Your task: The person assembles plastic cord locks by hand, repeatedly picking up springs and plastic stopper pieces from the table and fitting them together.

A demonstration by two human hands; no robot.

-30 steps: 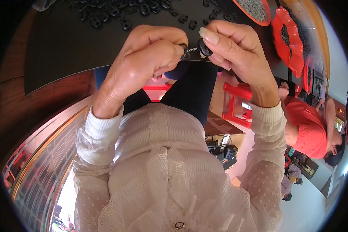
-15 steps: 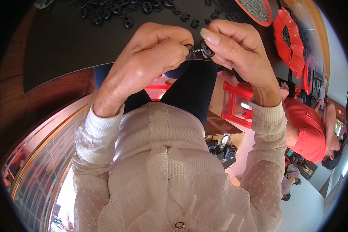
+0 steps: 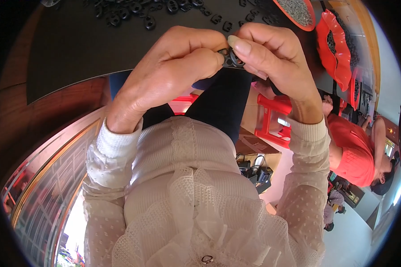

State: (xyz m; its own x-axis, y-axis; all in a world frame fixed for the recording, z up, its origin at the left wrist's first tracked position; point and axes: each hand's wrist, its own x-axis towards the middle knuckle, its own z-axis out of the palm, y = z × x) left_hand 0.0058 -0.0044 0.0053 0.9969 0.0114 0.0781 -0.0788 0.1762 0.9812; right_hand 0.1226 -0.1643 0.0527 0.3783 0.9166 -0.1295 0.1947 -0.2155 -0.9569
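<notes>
Dark tabletop (image 3: 89,58), two small black pieces held together before its near edge

Toward the far side of the tabletop lies a loose heap of black parts (image 3: 140,9), with smaller black parts (image 3: 216,18) scattered to its right. Farther right sit a red dish (image 3: 313,23) of small grey metal bits (image 3: 295,10) and a wavy-rimmed red bowl (image 3: 341,58) with more dark parts in it. Beyond the right forearm a person in a red shirt (image 3: 354,151) is bent toward the work surface. Below the table edge are a red stool (image 3: 265,120) and a cardboard box (image 3: 269,161) with dark corded items by it; a framed glass panel (image 3: 53,164) curves along the left.

Both grips are narrow. The left hand (image 3: 178,64) pinches a holed black piece (image 3: 226,58) between thumb and curled forefinger, much of it covered. The right hand (image 3: 272,53) holds a rounded black piece (image 3: 237,58) between its thumb and the fingers behind. The two pieces meet in the small gap between the hands; how they join is too small to tell.

The left hand comes up from the lower left, back of the hand upward, fingers folded in. The right hand rises from the lower right, wrist bent inward, thumb on top and pointing left. Pale cuffs (image 3: 307,130) end at both wrists.
</notes>
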